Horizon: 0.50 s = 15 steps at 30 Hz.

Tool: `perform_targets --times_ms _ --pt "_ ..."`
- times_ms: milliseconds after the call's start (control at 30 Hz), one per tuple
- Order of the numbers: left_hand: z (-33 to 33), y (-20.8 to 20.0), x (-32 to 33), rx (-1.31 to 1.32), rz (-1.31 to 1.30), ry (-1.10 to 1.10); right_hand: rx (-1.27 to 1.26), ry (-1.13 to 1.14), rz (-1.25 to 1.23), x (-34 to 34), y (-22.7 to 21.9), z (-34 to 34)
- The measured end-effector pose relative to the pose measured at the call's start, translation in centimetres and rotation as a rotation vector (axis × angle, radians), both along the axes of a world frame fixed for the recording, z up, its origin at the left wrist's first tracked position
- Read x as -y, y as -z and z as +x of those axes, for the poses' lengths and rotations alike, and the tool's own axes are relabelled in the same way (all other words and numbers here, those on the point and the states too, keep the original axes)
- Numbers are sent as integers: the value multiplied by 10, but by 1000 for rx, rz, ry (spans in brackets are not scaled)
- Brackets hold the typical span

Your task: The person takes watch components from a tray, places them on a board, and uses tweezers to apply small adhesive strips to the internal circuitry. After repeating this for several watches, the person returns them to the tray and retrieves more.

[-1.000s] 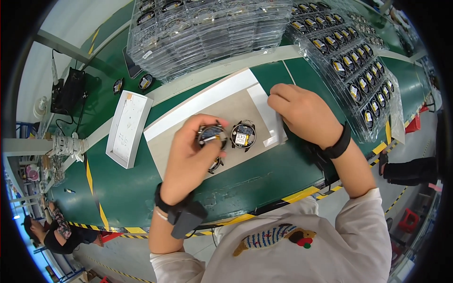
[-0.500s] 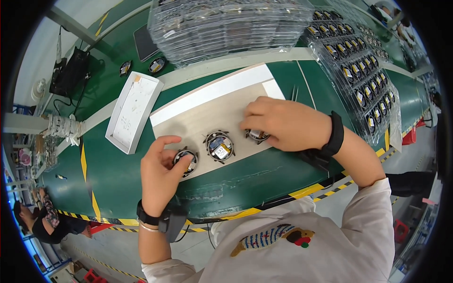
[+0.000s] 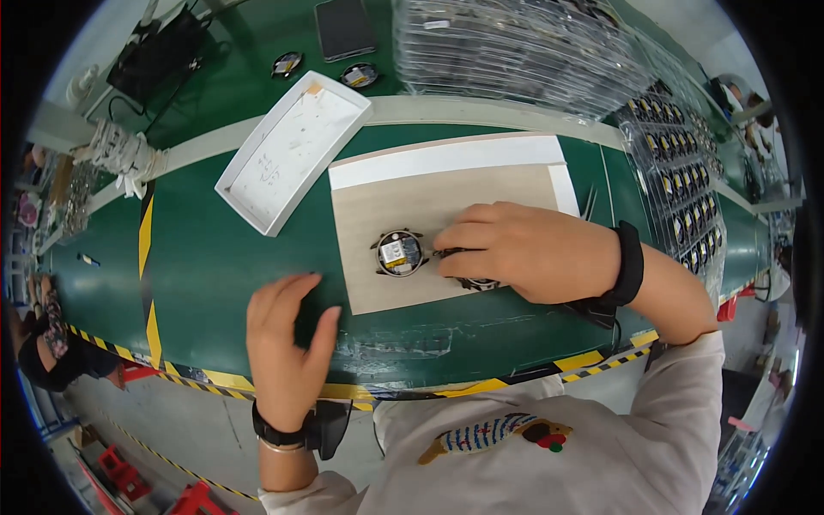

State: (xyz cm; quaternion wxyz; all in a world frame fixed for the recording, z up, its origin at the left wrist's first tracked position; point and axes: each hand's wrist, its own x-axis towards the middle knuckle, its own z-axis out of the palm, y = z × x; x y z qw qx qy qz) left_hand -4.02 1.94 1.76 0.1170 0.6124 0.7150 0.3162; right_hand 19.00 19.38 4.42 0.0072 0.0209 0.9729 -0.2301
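Note:
A round watch case (image 3: pixel 400 252) with its inner parts showing lies on the brown cardboard sheet (image 3: pixel 369 294). Left of the sheet, above the green mat, my left hand (image 3: pixel 287 330) is empty, its thumb and fingers apart. My right hand (image 3: pixel 506 249) curls over the sheet just right of that case. Its bent fingers grip another watch case (image 3: pixel 477 282), whose lower rim shows beneath them. Dark parts also show at the fingertips; whether they belong to a further case is hidden.
An open white box lid or tray (image 3: pixel 292 159) sits at the back left. Behind it are two more watch parts (image 3: pixel 359 75) and a dark flat slab (image 3: pixel 345 30). Stacked clear trays (image 3: pixel 515 56) and a filled tray (image 3: pixel 678 180) stand farther right. Tweezers (image 3: pixel 590 202) lie beside the sheet.
My left hand has let go of a watch case and drawn back, its fingers spreading. My right hand stays bent over the sheet. The view has turned, shifting the bench in the picture.

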Motion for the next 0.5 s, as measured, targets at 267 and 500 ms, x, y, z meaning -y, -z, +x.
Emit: perform_targets --times_ms 267,500 --pt "-28 39 58 -57 208 -324 89 -5 116 -9 -17 -10" --pt "-27 46 56 -51 260 -399 254 254 163 2 -17 -10"
